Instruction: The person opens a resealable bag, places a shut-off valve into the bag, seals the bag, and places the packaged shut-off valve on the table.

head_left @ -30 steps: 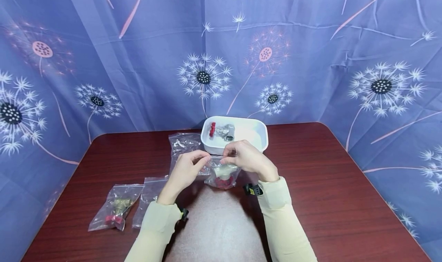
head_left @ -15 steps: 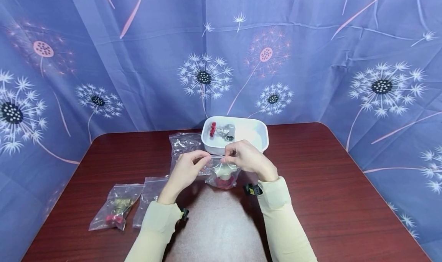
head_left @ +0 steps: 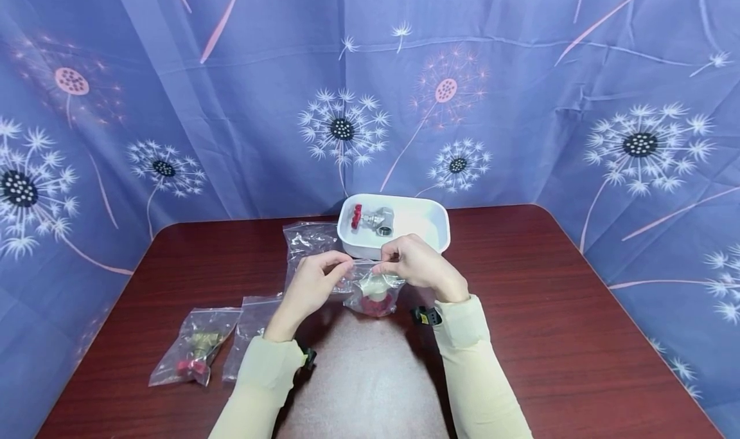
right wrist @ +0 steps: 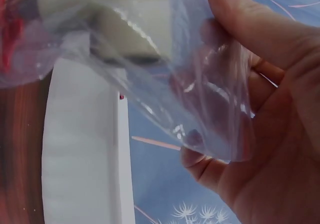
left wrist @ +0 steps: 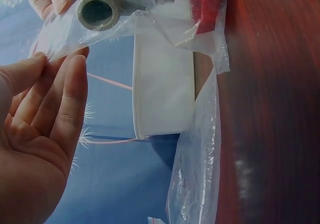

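Observation:
A clear zip bag (head_left: 360,301) stands upright on the table, with a pale valve (left wrist: 99,14) inside it. The valve's red handwheel (head_left: 376,306) points down. My left hand (head_left: 312,283) pinches the bag's top left corner between thumb and index finger; its other fingers are loosely bent, as the left wrist view shows. Over on the right side of the same top edge, my right hand (head_left: 419,267) grips the plastic between thumb and fingers. In the right wrist view several of those fingers (right wrist: 200,169) show through or behind the clear plastic.
Just behind the bag sits a white tray (head_left: 428,228), holding a silver valve with a red handwheel (head_left: 372,221). Another bag (head_left: 306,236) lies left of the tray. At the left are a bagged brass valve (head_left: 202,346) and a flat bag (head_left: 251,326) partly under my left forearm.
My right hand has slid slightly to the right along the bag's top edge. The left hand and the bagged valve have stayed in place.

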`<act>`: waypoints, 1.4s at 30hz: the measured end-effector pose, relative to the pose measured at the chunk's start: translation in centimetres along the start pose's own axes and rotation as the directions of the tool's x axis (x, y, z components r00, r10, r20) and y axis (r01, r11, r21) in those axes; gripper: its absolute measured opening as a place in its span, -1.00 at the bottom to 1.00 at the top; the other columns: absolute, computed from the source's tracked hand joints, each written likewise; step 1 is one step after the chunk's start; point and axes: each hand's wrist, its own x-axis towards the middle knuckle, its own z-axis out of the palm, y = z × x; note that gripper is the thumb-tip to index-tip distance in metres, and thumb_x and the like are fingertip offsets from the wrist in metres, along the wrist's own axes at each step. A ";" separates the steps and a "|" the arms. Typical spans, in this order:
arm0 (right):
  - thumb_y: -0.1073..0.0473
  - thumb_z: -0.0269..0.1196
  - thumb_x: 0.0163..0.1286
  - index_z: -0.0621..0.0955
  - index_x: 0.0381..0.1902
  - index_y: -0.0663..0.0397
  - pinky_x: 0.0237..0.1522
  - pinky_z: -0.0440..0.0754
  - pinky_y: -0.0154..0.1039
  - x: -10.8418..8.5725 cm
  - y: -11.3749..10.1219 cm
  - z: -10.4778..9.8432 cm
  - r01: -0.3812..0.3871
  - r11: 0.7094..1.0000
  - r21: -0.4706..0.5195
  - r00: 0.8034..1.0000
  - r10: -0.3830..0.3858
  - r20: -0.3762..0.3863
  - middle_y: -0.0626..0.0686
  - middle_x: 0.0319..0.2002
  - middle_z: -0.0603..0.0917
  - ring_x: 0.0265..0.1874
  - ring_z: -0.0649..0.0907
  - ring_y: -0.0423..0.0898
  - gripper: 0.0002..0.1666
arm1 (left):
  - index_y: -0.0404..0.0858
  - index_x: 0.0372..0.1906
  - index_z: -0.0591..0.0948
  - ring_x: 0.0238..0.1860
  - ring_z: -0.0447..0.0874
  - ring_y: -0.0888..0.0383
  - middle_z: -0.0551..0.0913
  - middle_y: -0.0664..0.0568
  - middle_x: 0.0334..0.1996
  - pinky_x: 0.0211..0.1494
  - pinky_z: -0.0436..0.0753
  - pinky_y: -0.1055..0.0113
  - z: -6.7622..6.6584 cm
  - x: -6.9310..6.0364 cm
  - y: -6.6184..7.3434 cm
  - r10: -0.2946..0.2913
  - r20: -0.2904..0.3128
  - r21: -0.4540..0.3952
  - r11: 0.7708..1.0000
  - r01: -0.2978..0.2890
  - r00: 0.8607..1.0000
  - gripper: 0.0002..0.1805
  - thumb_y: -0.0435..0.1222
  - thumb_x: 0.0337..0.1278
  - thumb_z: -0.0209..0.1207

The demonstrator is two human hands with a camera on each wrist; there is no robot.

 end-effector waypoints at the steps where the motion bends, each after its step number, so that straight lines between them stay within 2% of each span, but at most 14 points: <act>1: 0.10 0.45 0.19 0.50 -0.75 -0.08 -0.53 0.31 -0.33 0.0 0.0 0.0 0.006 1.000 -0.002 1.000 -0.006 -0.003 -0.32 -0.75 0.32 -0.66 0.30 -0.30 -0.58 | -0.15 -0.20 0.72 -0.49 0.68 0.12 0.70 0.17 -0.45 -0.36 0.63 0.32 0.0 0.0 0.0 -0.001 0.000 0.001 1.000 0.001 1.000 -0.89 -0.26 0.33 0.20; 4: 0.10 0.44 0.20 0.51 -0.75 -0.08 -0.53 0.32 -0.33 0.0 0.0 0.0 0.000 1.000 -0.007 1.000 0.000 -0.001 -0.32 -0.75 0.33 -0.65 0.31 -0.30 -0.59 | -0.16 -0.20 0.72 -0.48 0.69 0.09 0.70 0.18 -0.44 -0.36 0.63 0.32 0.0 0.1 0.0 -0.005 0.003 0.003 1.000 0.005 1.000 -0.88 -0.26 0.33 0.20; 10: 0.03 0.49 0.12 0.58 -0.69 -0.11 -0.50 0.35 -0.32 0.0 -0.1 -0.2 -0.083 0.997 0.010 0.996 0.083 0.023 -0.29 -0.72 0.45 -0.62 0.36 -0.26 -0.67 | -0.18 -0.18 0.72 -0.48 0.69 0.09 0.71 0.13 -0.41 -0.36 0.63 0.31 0.0 0.1 -0.1 -0.009 0.003 0.008 1.000 0.009 1.000 -0.87 -0.25 0.33 0.20; 14: 0.01 0.51 0.09 0.56 -0.70 -0.13 -0.51 0.35 -0.32 -0.2 0.0 -0.3 -0.113 0.993 0.020 0.993 0.113 0.027 -0.27 -0.72 0.44 -0.61 0.36 -0.25 -0.65 | -0.14 -0.18 0.72 -0.48 0.68 0.12 0.71 0.15 -0.41 -0.35 0.63 0.31 0.0 0.1 -0.2 -0.018 0.008 0.017 1.000 0.018 1.000 -0.88 -0.24 0.34 0.20; 23: 0.08 0.46 0.18 0.50 -0.75 -0.11 -0.53 0.32 -0.32 -0.1 0.4 -0.2 -0.024 0.999 0.027 1.000 0.024 -0.002 -0.30 -0.75 0.35 -0.66 0.33 -0.28 -0.58 | -0.15 -0.18 0.72 -0.46 0.68 0.10 0.70 0.19 -0.43 -0.34 0.63 0.30 -0.2 0.1 -0.1 -0.021 0.010 0.019 1.000 0.021 1.000 -0.87 -0.24 0.34 0.20; 34: 0.03 0.48 0.13 0.61 -0.68 -0.10 -0.49 0.35 -0.31 -0.4 0.4 -0.5 -0.103 0.995 0.011 0.994 0.103 0.021 -0.28 -0.72 0.44 -0.60 0.36 -0.25 -0.69 | -0.14 -0.20 0.72 -0.48 0.68 0.11 0.71 0.19 -0.45 -0.37 0.63 0.31 -0.1 0.0 -0.1 -0.024 0.002 0.010 1.000 0.024 1.000 -0.89 -0.25 0.33 0.21; 42: 0.09 0.45 0.18 0.51 -0.75 -0.08 -0.55 0.30 -0.32 -0.5 0.5 -0.5 -0.044 0.999 0.016 0.999 0.044 -0.006 -0.28 -0.74 0.31 -0.65 0.31 -0.28 -0.59 | -0.18 -0.18 0.72 -0.48 0.67 0.15 0.71 0.20 -0.44 -0.37 0.62 0.31 -0.2 0.0 0.0 -0.025 0.006 0.014 1.000 0.025 1.000 -0.87 -0.25 0.33 0.21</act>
